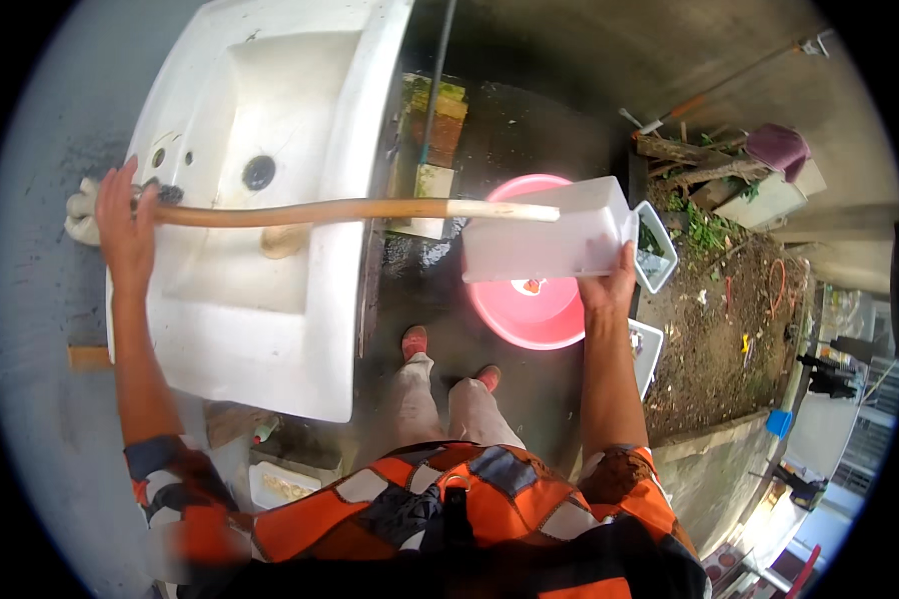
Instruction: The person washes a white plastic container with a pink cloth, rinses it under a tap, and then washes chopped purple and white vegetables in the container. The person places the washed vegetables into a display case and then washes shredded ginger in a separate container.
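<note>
My left hand (pixel 126 224) is at the far rim of a white ceramic sink (pixel 322 344), at the end of a long wooden stick (pixel 307 213); its fingers look extended, and whether they grip the stick cannot be told. A pale knotted cloth or glove (pixel 82 212) lies beside that hand. The stick's pale end reaches across to a translucent white plastic container (pixel 539 243), which my right hand (pixel 608 283) holds by its right end. Below the container stands a pink plastic basin (pixel 528 322). A tan object (pixel 285 241) lies in the sink, partly behind the stick.
White plastic tubs (pixel 665 251) stand right of the basin, by a soil bed (pixel 712 337) with branches and a purple cloth (pixel 779 152). A white tray (pixel 266 475) with pale pieces sits below the sink. A thin pole (pixel 438 82) rises beside the sink; the floor is wet.
</note>
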A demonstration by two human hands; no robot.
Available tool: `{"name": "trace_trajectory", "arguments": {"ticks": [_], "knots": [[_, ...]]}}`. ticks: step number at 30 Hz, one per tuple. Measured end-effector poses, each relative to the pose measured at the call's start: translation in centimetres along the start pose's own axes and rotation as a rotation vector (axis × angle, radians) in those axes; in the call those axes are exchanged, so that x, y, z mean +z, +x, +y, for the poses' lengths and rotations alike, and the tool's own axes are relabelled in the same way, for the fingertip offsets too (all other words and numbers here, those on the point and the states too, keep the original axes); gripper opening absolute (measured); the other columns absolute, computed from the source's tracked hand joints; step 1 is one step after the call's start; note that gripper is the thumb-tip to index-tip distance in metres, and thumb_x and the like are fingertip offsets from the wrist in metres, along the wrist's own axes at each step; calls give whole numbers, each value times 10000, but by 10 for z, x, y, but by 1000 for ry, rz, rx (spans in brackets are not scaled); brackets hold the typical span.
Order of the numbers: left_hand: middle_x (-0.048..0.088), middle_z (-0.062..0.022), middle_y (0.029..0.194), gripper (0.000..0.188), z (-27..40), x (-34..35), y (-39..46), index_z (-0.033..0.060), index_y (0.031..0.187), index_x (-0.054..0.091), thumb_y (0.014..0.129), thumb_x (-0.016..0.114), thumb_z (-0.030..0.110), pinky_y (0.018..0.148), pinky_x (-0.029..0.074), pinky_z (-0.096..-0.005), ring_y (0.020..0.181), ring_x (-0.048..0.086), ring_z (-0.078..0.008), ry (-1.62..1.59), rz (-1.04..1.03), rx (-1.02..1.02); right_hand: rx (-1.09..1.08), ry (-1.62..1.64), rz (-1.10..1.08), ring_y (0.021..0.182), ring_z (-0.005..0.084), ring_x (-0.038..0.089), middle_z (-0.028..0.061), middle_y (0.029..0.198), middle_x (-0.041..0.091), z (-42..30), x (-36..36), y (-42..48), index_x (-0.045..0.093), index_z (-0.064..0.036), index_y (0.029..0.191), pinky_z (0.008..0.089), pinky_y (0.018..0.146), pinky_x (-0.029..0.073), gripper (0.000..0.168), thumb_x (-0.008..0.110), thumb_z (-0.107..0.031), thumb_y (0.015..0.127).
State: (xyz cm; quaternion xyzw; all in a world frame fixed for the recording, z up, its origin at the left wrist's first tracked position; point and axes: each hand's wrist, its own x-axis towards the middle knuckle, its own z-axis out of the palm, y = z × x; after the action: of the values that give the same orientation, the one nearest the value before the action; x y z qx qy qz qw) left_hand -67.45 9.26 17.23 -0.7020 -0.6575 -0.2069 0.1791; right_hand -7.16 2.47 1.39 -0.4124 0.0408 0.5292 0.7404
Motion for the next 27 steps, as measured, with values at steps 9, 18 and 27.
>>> {"name": "trace_trajectory", "arguments": {"ticks": [9, 18, 27], "knots": [[590, -95, 669, 269, -21, 15, 45, 82, 939, 645, 912, 540, 328, 593, 437, -307, 624, 579, -191, -121, -296, -258, 18, 180, 27, 1153, 299, 476, 128, 1223, 534, 12, 55, -29, 482, -51, 1263, 464, 1032, 332, 439, 350, -355, 976], [612, -83, 670, 311, -20, 19, 41, 84, 906, 635, 923, 513, 370, 566, 434, -313, 600, 602, -182, 0, -273, -319, -28, 196, -89, 1114, 299, 482, 155, 1199, 505, 15, 46, -18, 426, -10, 1268, 451, 987, 361, 433, 346, -310, 967], [567, -127, 1208, 369, 57, 6, -13, 86, 1253, 527, 900, 556, 189, 965, 369, -350, 1108, 511, -271, -4, 32, 38, -22, -235, -85, 1073, 281, 519, 151, 1130, 553, -4, -19, -35, 466, 39, 1195, 408, 955, 384, 378, 496, -168, 881]]}}
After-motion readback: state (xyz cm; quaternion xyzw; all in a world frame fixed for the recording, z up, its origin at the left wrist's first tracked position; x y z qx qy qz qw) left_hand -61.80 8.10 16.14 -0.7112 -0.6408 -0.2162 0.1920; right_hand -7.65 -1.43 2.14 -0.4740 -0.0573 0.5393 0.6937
